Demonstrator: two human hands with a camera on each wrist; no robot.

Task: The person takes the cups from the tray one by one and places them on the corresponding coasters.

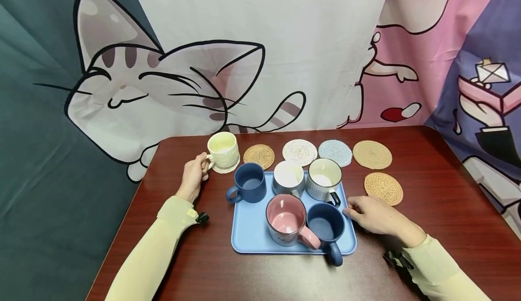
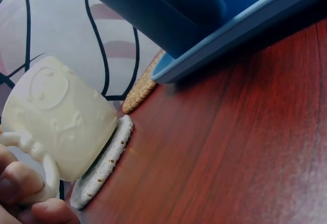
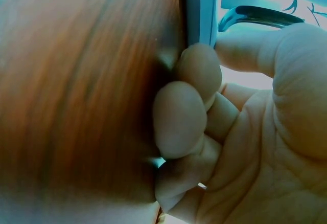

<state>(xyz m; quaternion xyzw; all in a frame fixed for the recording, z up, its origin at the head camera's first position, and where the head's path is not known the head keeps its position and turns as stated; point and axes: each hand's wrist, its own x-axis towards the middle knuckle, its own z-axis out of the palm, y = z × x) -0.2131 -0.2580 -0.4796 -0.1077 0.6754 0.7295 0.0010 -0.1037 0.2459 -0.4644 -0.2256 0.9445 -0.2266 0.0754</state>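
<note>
My left hand (image 1: 193, 176) grips the handle of a pale cream mug (image 1: 224, 150), which has raised patterns on its side in the left wrist view. Beneath that mug lies a white round coaster (image 2: 104, 162); whether the two fully touch I cannot tell. At the right edge of a light blue tray (image 1: 252, 233), my right hand (image 1: 376, 216) pinches the rim between thumb and curled fingers. The tray carries a dark blue mug (image 1: 250, 183) at its left, a white mug (image 1: 288, 179), a cream ribbed mug (image 1: 323, 179) with black handle, a pink mug (image 1: 286, 219) and another dark blue mug (image 1: 325, 224).
Behind the tray lie a brown woven coaster (image 1: 259, 156), a white one, a light blue coaster (image 1: 335, 152) and a tan coaster (image 1: 372, 155). A straw-coloured coaster (image 1: 383, 188) is just beyond my right hand. A patterned curtain (image 1: 285, 66) hangs behind the wooden table (image 1: 431, 170).
</note>
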